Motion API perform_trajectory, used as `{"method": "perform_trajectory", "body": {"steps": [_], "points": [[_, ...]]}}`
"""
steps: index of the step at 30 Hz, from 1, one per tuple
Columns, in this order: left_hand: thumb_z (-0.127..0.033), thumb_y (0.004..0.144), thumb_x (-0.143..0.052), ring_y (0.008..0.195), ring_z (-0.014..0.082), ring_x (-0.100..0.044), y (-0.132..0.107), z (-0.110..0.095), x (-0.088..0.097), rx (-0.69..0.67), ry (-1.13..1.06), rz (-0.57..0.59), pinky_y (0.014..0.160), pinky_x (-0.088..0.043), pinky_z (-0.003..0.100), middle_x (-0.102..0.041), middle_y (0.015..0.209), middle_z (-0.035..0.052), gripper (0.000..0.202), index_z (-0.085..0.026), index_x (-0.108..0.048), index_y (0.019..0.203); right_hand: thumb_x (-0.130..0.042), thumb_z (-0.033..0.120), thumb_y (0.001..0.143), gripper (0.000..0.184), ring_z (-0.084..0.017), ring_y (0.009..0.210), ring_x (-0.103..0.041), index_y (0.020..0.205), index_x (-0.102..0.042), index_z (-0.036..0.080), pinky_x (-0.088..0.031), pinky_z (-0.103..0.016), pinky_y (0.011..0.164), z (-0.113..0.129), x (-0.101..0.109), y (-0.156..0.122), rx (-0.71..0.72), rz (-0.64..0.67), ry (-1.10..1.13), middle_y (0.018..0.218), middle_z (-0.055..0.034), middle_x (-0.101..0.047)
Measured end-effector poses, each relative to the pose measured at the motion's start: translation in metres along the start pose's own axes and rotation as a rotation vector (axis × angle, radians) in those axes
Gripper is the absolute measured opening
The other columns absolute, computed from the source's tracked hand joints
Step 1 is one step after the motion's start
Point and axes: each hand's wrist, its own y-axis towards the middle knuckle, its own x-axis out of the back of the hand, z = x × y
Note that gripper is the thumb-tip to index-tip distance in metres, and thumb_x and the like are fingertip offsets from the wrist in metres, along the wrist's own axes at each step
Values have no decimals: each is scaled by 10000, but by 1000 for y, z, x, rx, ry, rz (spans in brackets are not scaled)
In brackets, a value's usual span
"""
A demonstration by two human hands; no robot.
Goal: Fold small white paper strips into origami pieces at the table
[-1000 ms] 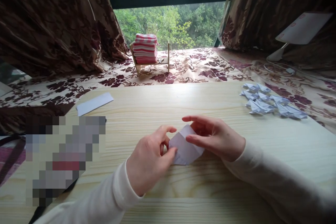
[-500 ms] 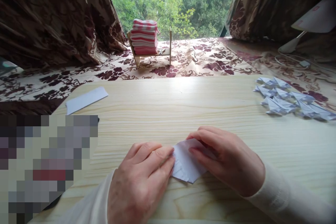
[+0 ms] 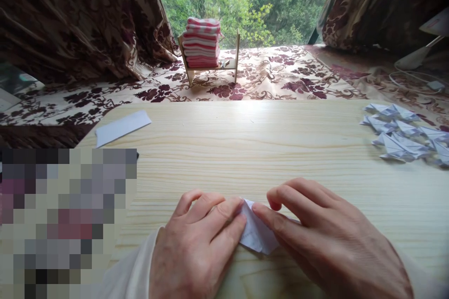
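A small piece of folded white paper [image 3: 257, 231] with faint print lies on the light wooden table between my hands. My left hand [image 3: 199, 243] covers its left side, fingers closed together and pressing it to the table, the thumb and index finger at its edge. Over the right part is my right hand [image 3: 315, 229]; its thumb tip touches the paper near the top point. The index and other fingers of that hand are raised and bent, apart from the thumb. Part of the paper is hidden under both hands.
Several folded white paper pieces [image 3: 400, 142] sit at the table's right end. A white paper strip [image 3: 123, 127] lies back left, behind a blurred-out patch [image 3: 70, 215]. Beyond the table are a small wooden stand [image 3: 229, 66] with pink-striped folded cloths [image 3: 202, 43], and a lamp [image 3: 414, 58].
The paper shows a new fold and a narrower visible shape. My right hand has shifted right and nearer, its index finger lifting off the paper. The camera view has turned slightly left.
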Motion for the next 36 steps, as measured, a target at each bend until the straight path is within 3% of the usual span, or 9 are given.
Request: {"method": "perform_trajectory", "body": {"steps": [5, 16, 22, 29, 36], "points": [[-195, 932, -442, 920, 211, -599, 2, 0, -1, 16, -1, 8, 828, -396, 362, -694, 1102, 39, 256, -184, -683, 1019, -333, 194, 955, 344, -172, 660, -478, 827, -650, 158, -382, -302, 580, 1, 1, 0, -8, 66, 28, 734, -53, -585], [-177, 918, -460, 882, 208, -591, 1, 0, -2, 13, -8, -12, 790, -410, 365, -697, 1085, 42, 248, -178, -681, 1031, -347, 162, 947, 342, -163, 657, -474, 779, -645, 162, -385, -298, 589, 5, -5, -1, 8, 60, 35, 714, -46, -584], [-205, 941, -417, 859, 195, -568, -2, -1, -15, 52, -32, -160, 782, -398, 368, -709, 1024, 40, 277, -194, -692, 972, -351, 135, 938, 349, -162, 652, -470, 758, -650, 156, -381, -302, 580, 7, -4, -1, 15, 49, 23, 711, -50, -585], [-204, 940, -417, 863, 203, -569, -3, -1, -13, 62, -61, -153, 803, -388, 377, -704, 1037, 31, 274, -191, -688, 976, -343, 141, 945, 345, -163, 661, -476, 816, -662, 148, -384, -301, 589, 7, -5, -1, 23, 53, 23, 720, -51, -593], [-181, 917, -465, 870, 199, -589, 2, -2, 1, 35, -19, -28, 807, -422, 356, -702, 1062, 39, 238, -185, -685, 1009, -343, 147, 944, 337, -164, 661, -483, 831, -660, 151, -378, -295, 579, 6, -6, -2, 33, 41, 28, 720, -56, -588]]}}
